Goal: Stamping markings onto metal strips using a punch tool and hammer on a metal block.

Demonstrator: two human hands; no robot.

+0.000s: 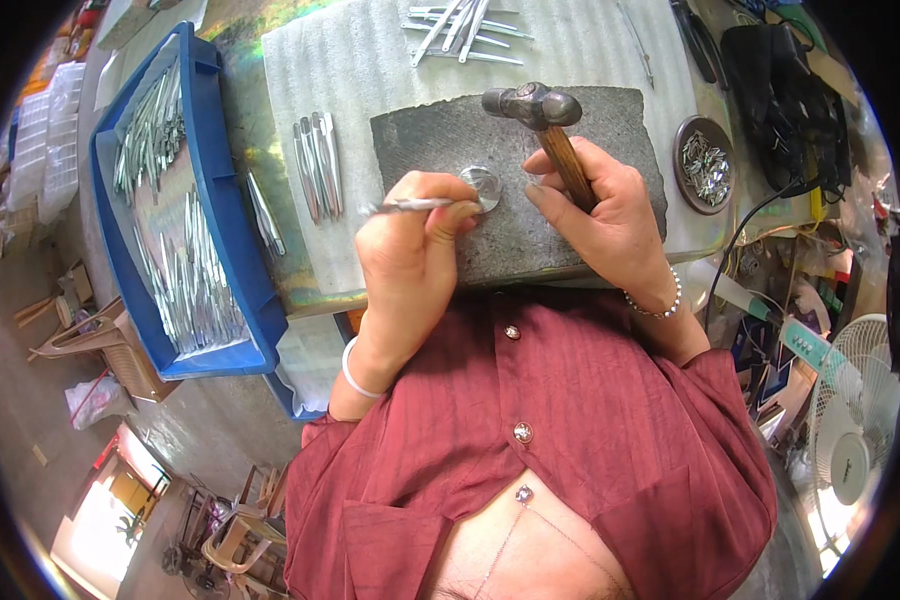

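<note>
My left hand (410, 240) is closed around a slim silver metal piece (418, 204), held nearly level with one end by a small round metal block (484, 186). That block rests on a dark grey slab (420, 135); my fingers partly cover its left side. In my right hand (610, 205), a ball-peen hammer (562, 155) is gripped by its wooden handle, its steel head over the far part of the slab. Several similar slim metal pieces (318, 168) lie side by side left of the slab, and more (462, 30) are heaped beyond it.
A blue tray (213, 140) full of slim metal pieces stands at the left, with a few loose ones (265, 215) beside it. On the right are a round dish (682, 165) of small metal parts, a black machine (775, 90) with a cable, and a fan (850, 430).
</note>
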